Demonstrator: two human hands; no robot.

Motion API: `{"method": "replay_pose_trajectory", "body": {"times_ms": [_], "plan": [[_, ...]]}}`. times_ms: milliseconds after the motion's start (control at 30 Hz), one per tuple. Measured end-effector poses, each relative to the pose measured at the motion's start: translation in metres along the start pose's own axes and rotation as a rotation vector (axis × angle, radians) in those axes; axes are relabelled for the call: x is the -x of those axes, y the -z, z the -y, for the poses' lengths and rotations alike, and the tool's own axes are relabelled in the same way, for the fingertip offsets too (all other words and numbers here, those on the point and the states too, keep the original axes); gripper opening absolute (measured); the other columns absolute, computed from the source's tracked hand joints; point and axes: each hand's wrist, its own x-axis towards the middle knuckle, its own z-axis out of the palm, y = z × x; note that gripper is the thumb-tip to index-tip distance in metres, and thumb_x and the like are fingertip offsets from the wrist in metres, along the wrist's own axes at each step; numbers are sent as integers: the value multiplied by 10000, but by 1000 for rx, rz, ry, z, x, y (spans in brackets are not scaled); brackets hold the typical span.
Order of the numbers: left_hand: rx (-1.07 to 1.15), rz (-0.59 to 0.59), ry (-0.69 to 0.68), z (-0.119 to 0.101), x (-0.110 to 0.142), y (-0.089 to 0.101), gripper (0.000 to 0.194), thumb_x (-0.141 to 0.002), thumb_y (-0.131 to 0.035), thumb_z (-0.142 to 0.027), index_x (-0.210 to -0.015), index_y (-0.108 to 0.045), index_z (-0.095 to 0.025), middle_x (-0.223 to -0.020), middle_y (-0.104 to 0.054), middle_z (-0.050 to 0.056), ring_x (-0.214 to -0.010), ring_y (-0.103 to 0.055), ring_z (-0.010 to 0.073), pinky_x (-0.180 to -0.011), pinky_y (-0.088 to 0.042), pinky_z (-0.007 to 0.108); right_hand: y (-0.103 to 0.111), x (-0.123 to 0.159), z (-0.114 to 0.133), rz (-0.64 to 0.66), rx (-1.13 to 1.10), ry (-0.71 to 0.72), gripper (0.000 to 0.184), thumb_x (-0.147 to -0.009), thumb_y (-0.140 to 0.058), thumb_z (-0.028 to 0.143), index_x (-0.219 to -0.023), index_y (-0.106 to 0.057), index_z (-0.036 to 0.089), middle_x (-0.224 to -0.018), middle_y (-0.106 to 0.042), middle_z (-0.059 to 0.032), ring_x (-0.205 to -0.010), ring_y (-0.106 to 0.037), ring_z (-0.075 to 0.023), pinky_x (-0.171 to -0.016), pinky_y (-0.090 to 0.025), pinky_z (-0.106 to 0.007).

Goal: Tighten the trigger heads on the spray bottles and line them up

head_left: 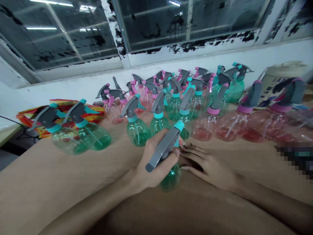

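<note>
A green spray bottle [170, 180] with a grey and turquoise trigger head stands close in front of me. My left hand [148, 170] is wrapped round it just below the spray head, its thumb on the near side. To the right, my right hand [209, 165] lies low over the table, fingers stretched toward the bottle and slightly apart. Its fingertips are at the bottle's side; whether they touch it I cannot tell. Just beyond my hands are another green spray bottle [138, 132] and a pink spray bottle [203, 128].
Several pink and green spray bottles crowd the table [97, 173] toward the wall. Two green ones, including this spray bottle [95, 135], stand at left before a red-yellow bag [62, 103]. A cream container [281, 73] is at back right, below the windows [190, 24].
</note>
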Motion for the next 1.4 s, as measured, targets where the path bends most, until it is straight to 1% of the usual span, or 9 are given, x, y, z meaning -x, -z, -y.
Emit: {"method": "replay_pose_trajectory", "body": {"times_ms": [133, 267, 500, 600, 733, 900, 1000, 1233, 1400], "plan": [[-39, -26, -35, 2, -1, -2, 219, -747, -499, -248, -933, -612, -230, -694, -618, -8, -597, -575, 160, -588, -496, 276, 0, 1, 0, -14, -10, -2, 449, -909, -516, 404, -1309, -524, 199, -1365, -540, -75, -1315, -421, -240, -1086, -374, -469], [-24, -4, -48, 3, -1, -3, 324, -743, -482, -240, -1024, -642, -233, -718, -624, -1, -569, -565, 153, -611, -507, 279, 0, 1, -1, -9, 3, -1, 459, -911, -513, 401, -1326, -506, 204, -1375, -531, -67, -1319, -415, -242, -1086, -376, -470], [13, -30, -28, -5, 0, -3, 327, -727, -505, -169, -1006, -659, -239, -877, -671, 13, -700, -644, 162, -694, -539, 272, -1, 1, -2, -13, 2, 18, 463, -907, -523, 392, -1332, -501, 209, -1377, -529, -67, -1316, -420, -248, -1080, -384, -476], [-9, -43, 12, -6, 1, -3, 316, -735, -502, -142, -998, -653, -232, -867, -677, 12, -723, -652, 159, -722, -534, 266, -1, 1, -3, -24, -12, 18, 463, -905, -527, 389, -1336, -497, 222, -1380, -525, -63, -1313, -423, -250, -1075, -389, -483], [43, -34, -70, 2, 0, -4, 306, -710, -511, -152, -978, -642, -221, -822, -662, 8, -680, -643, 160, -670, -527, 261, -2, 2, -3, -12, -2, 13, 479, -907, -520, 400, -1348, -483, 216, -1386, -519, -62, -1323, -409, -245, -1079, -385, -475], [84, -27, -70, 8, 0, -5, 341, -725, -505, -147, -1040, -613, -222, -810, -655, 1, -687, -647, 149, -658, -529, 239, 0, 1, -2, -18, 2, 15, 469, -908, -518, 399, -1339, -492, 217, -1381, -525, -60, -1320, -414, -243, -1080, -383, -475], [69, -25, -79, 7, -1, -4, 306, -747, -508, -165, -1029, -605, -232, -811, -656, 1, -697, -644, 158, -668, -533, 263, 1, 0, 0, -21, -5, 8, 477, -907, -520, 394, -1350, -482, 221, -1373, -533, -65, -1313, -424, -244, -1073, -393, -470], [134, -24, -117, -2, -1, 1, 111, -753, -528, -137, -824, -573, -210, -820, -615, 6, -755, -621, 147, -705, -518, 256, 1, 0, -1, -7, 15, 11, 479, -911, -511, 406, -1344, -489, 202, -1375, -530, -73, -1318, -416, -240, -1087, -372, -473], [99, -35, -64, -1, -2, 1, 101, -739, -520, -191, -824, -564, -221, -789, -608, 7, -702, -604, 155, -676, -511, 277, 2, 0, 0, 2, 27, 22, 473, -923, -487, 411, -1337, -494, 180, -1374, -530, -88, -1315, -421, -236, -1080, -380, -474]]}}
